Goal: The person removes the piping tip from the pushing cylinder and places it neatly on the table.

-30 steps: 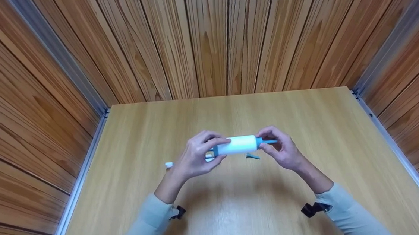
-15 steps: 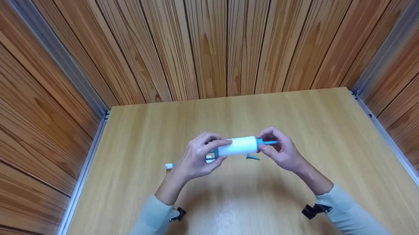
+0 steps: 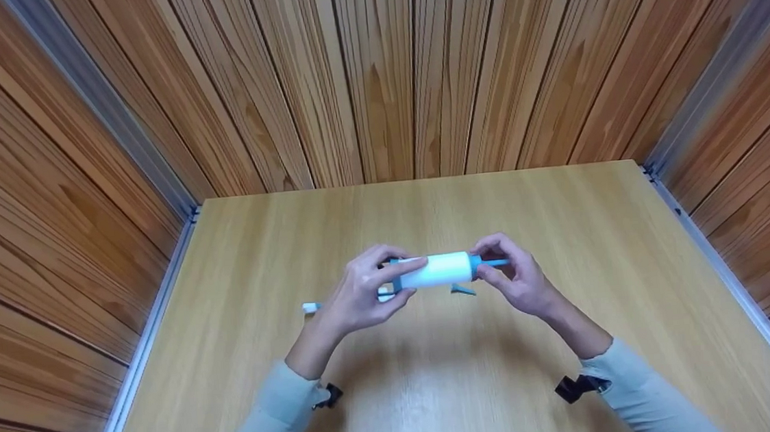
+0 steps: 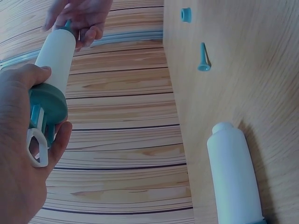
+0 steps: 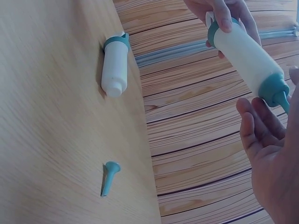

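A white icing syringe (image 3: 441,269) lies level between both hands, raised over the table. My left hand (image 3: 363,293) grips its rear end, thumb and fingers around the barrel by the teal collar (image 4: 49,102). Behind that collar, a white ring handle (image 4: 38,148) shows in the left wrist view. At the other end, my right hand (image 3: 524,280) pinches the teal nozzle cap (image 5: 273,88) between thumb and fingers, and the thin nozzle points into the palm. In the right wrist view the thumb is mostly cut off by the frame edge.
A second white syringe (image 5: 115,67) with a teal collar lies on the wooden table (image 3: 426,391), partly hidden behind the left hand in the head view. Near it are a loose teal nozzle (image 4: 203,58) and a small teal ring-shaped piece (image 4: 186,15). Wood-plank walls enclose the table.
Both hands keep their hold on the syringe in nearly the same place. The head view has shifted very slightly.
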Demonstrator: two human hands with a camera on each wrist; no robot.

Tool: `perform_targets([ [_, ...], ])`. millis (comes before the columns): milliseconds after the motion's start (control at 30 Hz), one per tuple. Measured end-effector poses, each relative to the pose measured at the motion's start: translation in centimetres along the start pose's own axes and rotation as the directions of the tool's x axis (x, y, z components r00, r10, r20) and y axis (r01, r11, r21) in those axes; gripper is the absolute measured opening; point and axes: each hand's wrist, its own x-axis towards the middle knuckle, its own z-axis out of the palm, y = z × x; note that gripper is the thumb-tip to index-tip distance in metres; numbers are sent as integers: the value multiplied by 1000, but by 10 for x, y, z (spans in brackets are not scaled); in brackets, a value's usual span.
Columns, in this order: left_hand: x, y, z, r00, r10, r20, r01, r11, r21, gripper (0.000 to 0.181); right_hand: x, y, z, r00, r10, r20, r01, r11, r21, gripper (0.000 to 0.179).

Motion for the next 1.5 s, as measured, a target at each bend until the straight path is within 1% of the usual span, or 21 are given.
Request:
perform_targets([
  [133, 0, 0, 0, 1000, 11, -12, -11, 1000, 4, 49, 0, 0, 0, 1000, 19, -7, -19, 1000, -19, 27],
  [300, -1, -2, 2, 997, 51, -54, -51, 999, 8, 48, 0, 1, 1, 1000, 1, -6, -1, 1000, -27, 26],
  [400, -1, -2, 3, 996, 62, -68, -61, 998, 11, 48, 0, 1, 0, 1000, -14, -8, 14, 999, -33, 27],
  [500, -2, -1, 3, 997, 48, -59, -48, 999, 10, 48, 0, 2, 0, 999, -31, -8, 30, 999, -41, 28],
  [667, -3, 0, 1, 1000, 1, -14, -1, 1000, 3, 49, -1, 2, 0, 999, -47, -1, 47, 999, -26, 31],
  [733, -4, 1, 1, 1000, -7, -3, 7, 1000, -2, 48, -2, 2, 1, 999, -48, 4, 48, 999, -17, 33],
  [967, -4, 1, 1, 1000, 11, -17, -11, 1000, -9, 48, -3, 2, 1, 999, -39, 13, 40, 999, -26, 39],
  [1200, -3, 1, 1, 999, 19, -30, -19, 1000, 4, 49, -1, -1, 1, 1000, -4, -8, 3, 1000, -31, 29],
  [1367, -2, 1, 1, 999, 26, -39, -26, 1000, 18, 49, 0, -2, 1, 1000, -5, -12, 5, 999, -36, 25],
  [1500, -1, 1, 1, 999, 32, -35, -31, 999, 16, 49, 0, -1, 0, 1000, -11, -10, 11, 999, -40, 26],
])
